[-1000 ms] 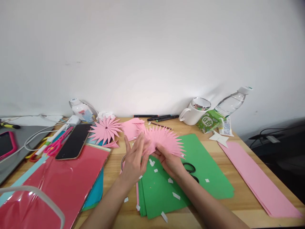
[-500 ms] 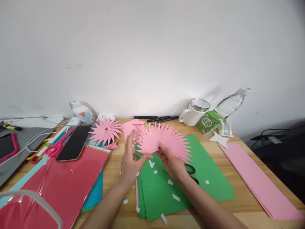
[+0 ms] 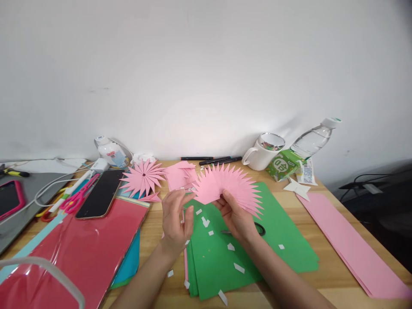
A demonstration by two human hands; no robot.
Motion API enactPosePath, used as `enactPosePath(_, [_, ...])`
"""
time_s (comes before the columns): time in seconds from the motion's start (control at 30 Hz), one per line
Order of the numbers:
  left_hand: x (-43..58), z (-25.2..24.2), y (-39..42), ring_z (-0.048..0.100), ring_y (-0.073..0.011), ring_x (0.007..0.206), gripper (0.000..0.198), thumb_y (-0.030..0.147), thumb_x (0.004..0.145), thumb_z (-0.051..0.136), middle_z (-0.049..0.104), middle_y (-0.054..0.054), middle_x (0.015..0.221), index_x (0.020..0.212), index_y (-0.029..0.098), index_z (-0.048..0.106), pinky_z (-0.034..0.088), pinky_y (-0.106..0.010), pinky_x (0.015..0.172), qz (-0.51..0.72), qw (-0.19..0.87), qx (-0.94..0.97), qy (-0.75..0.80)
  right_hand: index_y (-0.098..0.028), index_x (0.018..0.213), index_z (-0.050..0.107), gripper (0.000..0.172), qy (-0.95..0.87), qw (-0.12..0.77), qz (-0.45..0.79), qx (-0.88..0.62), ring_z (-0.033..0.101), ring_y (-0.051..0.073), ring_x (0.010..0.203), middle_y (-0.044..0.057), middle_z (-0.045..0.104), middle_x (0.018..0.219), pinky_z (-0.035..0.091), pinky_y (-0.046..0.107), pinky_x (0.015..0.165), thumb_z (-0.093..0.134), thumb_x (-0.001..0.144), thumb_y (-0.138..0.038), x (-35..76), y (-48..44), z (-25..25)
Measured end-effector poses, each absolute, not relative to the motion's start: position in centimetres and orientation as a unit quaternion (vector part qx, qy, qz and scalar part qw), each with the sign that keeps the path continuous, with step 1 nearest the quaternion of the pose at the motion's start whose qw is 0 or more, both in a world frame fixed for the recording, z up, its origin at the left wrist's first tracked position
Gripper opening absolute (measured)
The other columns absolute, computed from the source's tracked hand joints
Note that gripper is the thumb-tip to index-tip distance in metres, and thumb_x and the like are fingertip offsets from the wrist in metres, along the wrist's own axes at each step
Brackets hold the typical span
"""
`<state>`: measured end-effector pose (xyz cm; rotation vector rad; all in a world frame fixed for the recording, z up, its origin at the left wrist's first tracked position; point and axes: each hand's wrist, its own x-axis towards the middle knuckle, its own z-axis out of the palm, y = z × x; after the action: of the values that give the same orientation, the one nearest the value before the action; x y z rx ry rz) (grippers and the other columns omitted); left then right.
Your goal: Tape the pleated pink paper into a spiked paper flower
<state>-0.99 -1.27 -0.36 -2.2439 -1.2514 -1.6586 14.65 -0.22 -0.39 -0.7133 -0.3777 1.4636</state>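
Note:
A pink folded-paper fan (image 3: pixel 225 184) with many pointed tips is pinched at its inner edge by my right hand (image 3: pixel 236 214). Just left of the fan, my left hand (image 3: pixel 177 214) holds nothing, its fingers half curled and the thumb apart. Under both hands lie green paper sheets (image 3: pixel 225 270) with white paper scraps (image 3: pixel 238 268) scattered on them. Black-handled scissors (image 3: pixel 260 229) rest on the green sheets, partly hidden by my right hand and forearm. Behind my left hand are a finished-looking pink paper pinwheel (image 3: pixel 143 175) and pink paper pieces (image 3: pixel 178 174).
On the left are red paper in plastic (image 3: pixel 90 244), a phone (image 3: pixel 99 193) and pink scissors (image 3: pixel 79 195). Pens (image 3: pixel 220 160), a white mug (image 3: pixel 262 152), a green box (image 3: pixel 283 165) and a tilted bottle (image 3: pixel 313 139) stand near the wall. Pink strips (image 3: pixel 350 249) lie right.
My left hand has come away from the fan's left side, drawing back and curling its fingers. The fan, still in my right hand, has shifted slightly right.

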Motion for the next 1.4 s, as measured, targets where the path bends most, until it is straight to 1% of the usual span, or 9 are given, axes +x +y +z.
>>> enactPosePath(0.1, [-0.90, -0.34, -1.27, 0.056, -0.0246, 0.111, 0.043, 0.015, 0.090, 0.045, 0.066, -0.013, 0.107, 0.132, 0.018, 0.038, 0.044, -0.046, 0.094, -0.549, 0.021, -0.713, -0.436, -0.021, 0.079, 0.071, 0.019, -0.165, 0.668, 0.654, -0.315, 0.070, 0.017, 0.075, -0.001, 0.075, 0.081, 0.057, 0.039, 0.084, 0.081, 0.064, -0.025, 14.54, -0.31, -0.34])
enactPosePath(0.27, [-0.86, -0.25, -1.28, 0.055, -0.0240, 0.111, 0.037, 0.016, 0.092, 0.041, 0.066, -0.011, 0.103, 0.129, 0.020, 0.042, 0.042, -0.047, 0.096, -0.548, 0.019, -0.705, -0.451, -0.021, 0.079, 0.070, 0.020, -0.168, 0.663, 0.655, -0.321, 0.070, 0.019, 0.075, 0.000, 0.075, 0.082, 0.058, 0.039, 0.082, 0.081, 0.063, -0.026, 14.40, -0.42, -0.45])
enactPosePath(0.43, [-0.87, -0.29, -1.19, 0.049, -0.0259, 0.120, 0.041, 0.016, 0.092, 0.040, 0.058, -0.015, 0.120, 0.134, 0.018, 0.038, 0.043, -0.047, 0.096, -0.544, -0.001, -0.710, -0.447, -0.021, 0.079, 0.070, 0.018, -0.170, 0.661, 0.656, -0.322, 0.070, 0.018, 0.076, 0.000, 0.075, 0.083, 0.056, 0.039, 0.084, 0.080, 0.065, -0.025, 14.37, -0.46, -0.56])
enactPosePath(0.57, [-0.89, -0.12, -1.08, 0.046, -0.0248, 0.123, 0.039, 0.015, 0.092, 0.040, 0.063, -0.012, 0.113, 0.131, 0.019, 0.042, 0.040, -0.047, 0.100, -0.518, 0.005, -0.722, -0.458, -0.021, 0.080, 0.070, 0.020, -0.167, 0.660, 0.658, -0.323, 0.070, 0.019, 0.077, 0.000, 0.075, 0.083, 0.057, 0.038, 0.082, 0.081, 0.063, -0.026, 14.34, -0.46, -0.48])
enactPosePath(0.7, [-0.95, -0.05, -1.04, 0.044, -0.0258, 0.126, 0.039, 0.017, 0.092, 0.040, 0.058, -0.014, 0.121, 0.131, 0.019, 0.042, 0.041, -0.048, 0.100, -0.524, 0.003, -0.723, -0.450, -0.021, 0.083, 0.070, 0.022, -0.183, 0.654, 0.654, -0.333, 0.070, 0.019, 0.077, 0.000, 0.075, 0.085, 0.058, 0.036, 0.077, 0.080, 0.064, -0.027, 14.12, -0.56, -0.37])
enactPosePath(0.83, [-1.00, -0.08, -1.02, 0.045, -0.0267, 0.126, 0.039, 0.016, 0.092, 0.038, 0.061, -0.012, 0.117, 0.131, 0.020, 0.040, 0.035, -0.053, 0.104, -0.506, 0.012, -0.737, -0.448, -0.022, 0.088, 0.070, 0.024, -0.207, 0.647, 0.654, -0.332, 0.070, 0.021, 0.081, 0.001, 0.075, 0.088, 0.057, 0.037, 0.079, 0.078, 0.067, -0.028, 13.90, -0.73, -0.38])
enactPosePath(0.97, [-0.97, 0.00, -1.00, 0.044, -0.0262, 0.127, 0.039, 0.017, 0.093, 0.038, 0.063, -0.013, 0.115, 0.131, 0.019, 0.039, 0.037, -0.051, 0.103, -0.508, 0.008, -0.730, -0.457, -0.023, 0.090, 0.070, 0.025, -0.213, 0.641, 0.657, -0.336, 0.070, 0.020, 0.082, 0.000, 0.075, 0.090, 0.057, 0.037, 0.079, 0.078, 0.067, -0.028, 13.80, -0.77, -0.56])
enactPosePath(1.23, [-1.01, -0.03, -0.79, 0.050, -0.0248, 0.124, 0.043, 0.017, 0.093, 0.038, 0.066, -0.012, 0.110, 0.136, 0.018, 0.034, 0.028, -0.053, 0.109, -0.505, 0.003, -0.735, -0.452, -0.021, 0.081, 0.071, 0.019, -0.237, 0.605, 0.669, -0.360, 0.068, 0.016, 0.070, -0.001, 0.073, 0.077, 0.058, 0.032, 0.072, 0.078, 0.065, -0.029, 13.86, -0.90, -0.70])
enactPosePath(1.4, [-0.82, 0.14, -1.09, 0.046, -0.0244, 0.127, 0.039, 0.019, 0.094, 0.039, 0.061, -0.013, 0.122, 0.132, 0.019, 0.042, 0.032, -0.049, 0.107, -0.520, -0.018, -0.710, -0.475, -0.020, 0.081, 0.072, 0.022, -0.258, 0.588, 0.677, -0.360, 0.068, 0.018, 0.073, 0.000, 0.073, 0.078, 0.058, 0.033, 0.072, 0.078, 0.065, -0.034, 14.08, -0.85, -0.87])
